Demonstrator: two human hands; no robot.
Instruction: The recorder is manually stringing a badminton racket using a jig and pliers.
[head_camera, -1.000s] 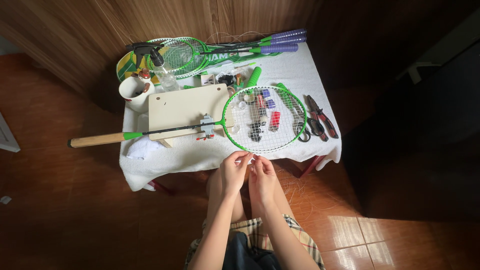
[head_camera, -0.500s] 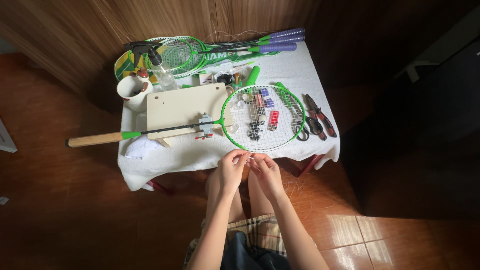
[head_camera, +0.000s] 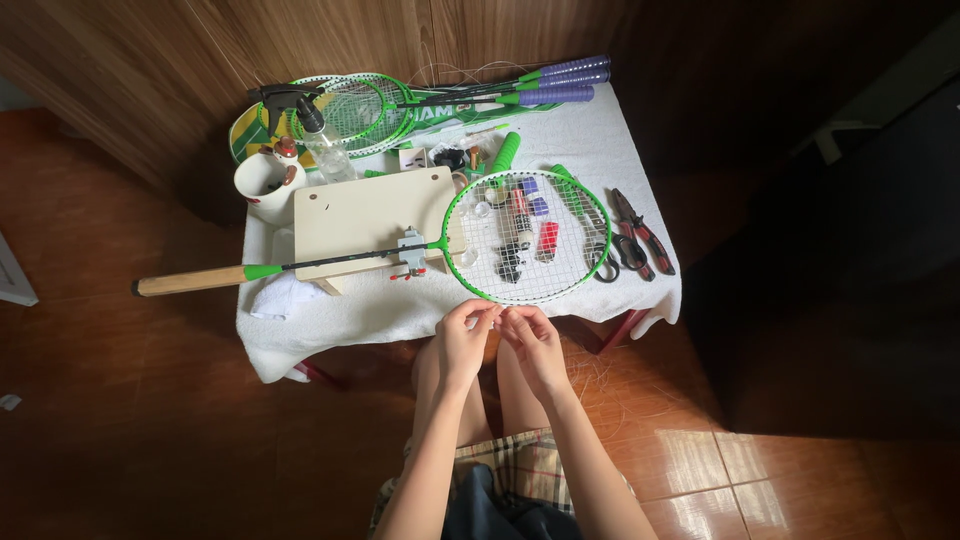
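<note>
Hands meet just under the near rim of the racket (head_camera: 527, 238), which lies flat on the small table (head_camera: 640, 160) with its strung head toward the person. The left hand (head_camera: 462, 340) and right hand (head_camera: 533, 345) sit close together, fingertips pinched toward each other as if on a thin strand of string coming off the frame; the strand itself is too fine to make out, so I cannot tell what either hand actually grips. The racket's shaft passes through a small clamp (head_camera: 411, 255) on a pale board (head_camera: 372, 215), which seems to hold it steady and leave both hands free. Its wooden handle (head_camera: 190, 280) sticks out past the table's left edge. Pliers (head_camera: 645, 232) and scissors (head_camera: 607, 258) lie just right of the head, within easy reach. Small spools and bits show through the strings. Farther back are a mug (head_camera: 262, 185), a spray bottle (head_camera: 318, 140) and spare rackets (head_camera: 470, 95) against the wooden wall.
</note>
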